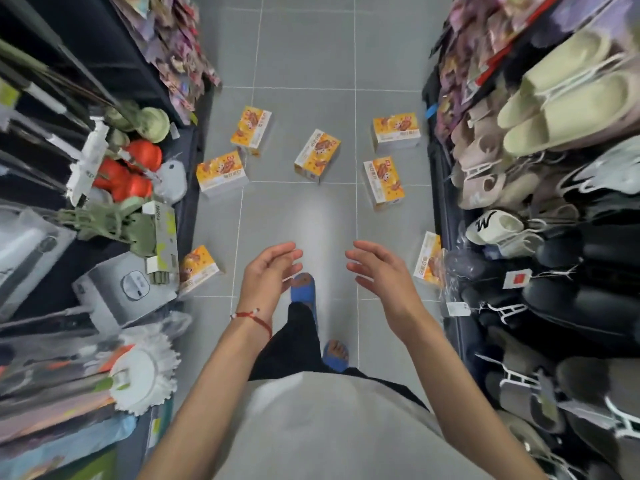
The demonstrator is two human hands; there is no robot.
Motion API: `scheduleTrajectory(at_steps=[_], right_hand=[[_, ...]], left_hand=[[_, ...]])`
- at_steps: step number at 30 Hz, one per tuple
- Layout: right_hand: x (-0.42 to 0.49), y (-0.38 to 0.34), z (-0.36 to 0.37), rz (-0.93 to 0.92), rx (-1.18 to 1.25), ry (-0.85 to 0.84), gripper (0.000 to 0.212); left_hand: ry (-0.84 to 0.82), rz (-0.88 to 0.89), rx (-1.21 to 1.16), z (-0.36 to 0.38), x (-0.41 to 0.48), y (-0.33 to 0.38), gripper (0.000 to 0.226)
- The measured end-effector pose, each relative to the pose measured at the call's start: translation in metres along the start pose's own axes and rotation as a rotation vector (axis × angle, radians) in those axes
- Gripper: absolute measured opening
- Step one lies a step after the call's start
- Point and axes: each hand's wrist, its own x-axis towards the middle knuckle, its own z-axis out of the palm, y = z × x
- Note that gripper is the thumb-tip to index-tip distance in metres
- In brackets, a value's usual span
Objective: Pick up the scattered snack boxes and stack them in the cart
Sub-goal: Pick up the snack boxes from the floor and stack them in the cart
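Holding nothing in left hand (268, 271) or right hand (377, 271), fingers loose and spread, out front above floor (304, 64). Counting seven snack boxes (317, 155) lying scattered there: near-left box (199, 268) and near-right box (429, 259) closest to the hands, five farther ahead. No cart in view. Looks barely started, all pickups and stacking left.

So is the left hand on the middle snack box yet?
Apart. Head view shows bare floor between the left hand and the middle snack box; the hand is empty.
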Motion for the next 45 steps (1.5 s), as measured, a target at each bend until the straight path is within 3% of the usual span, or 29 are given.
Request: scheduleTrajectory(at_steps=[9,13,19,24,37,41,45], right_hand=[[0.098,-0.095,-0.028,-0.024,0.162,0.278,0.023],[0.126,-0.111,-0.036,0.046,0.270,0.358,0.026],[0.179,-0.136,-0.052,0.105,0.368,0.409,0.026],[0.231,-0.163,-0.078,0.148,0.443,0.430,0.015],[0.422,-0.182,-0.147,0.373,0.566,0.468,0.017],[0.497,-0.153,-0.155,0.453,0.567,0.527,0.008],[0.573,-0.097,-0.158,0.539,0.629,0.624,0.015]], left_hand=[[-0.260,-0.020,0.169,0.076,0.130,0.107,0.019],[-0.325,-0.038,0.299,0.107,0.170,0.138,0.017],[-0.371,-0.047,0.387,0.159,0.228,0.169,0.020],[-0.350,-0.089,0.424,0.214,0.286,0.184,0.018],[-0.267,-0.296,0.564,0.342,0.468,0.151,0.026],[-0.278,-0.333,0.630,0.363,0.538,0.116,0.025],[-0.299,-0.371,0.750,0.382,0.613,0.065,0.015]])
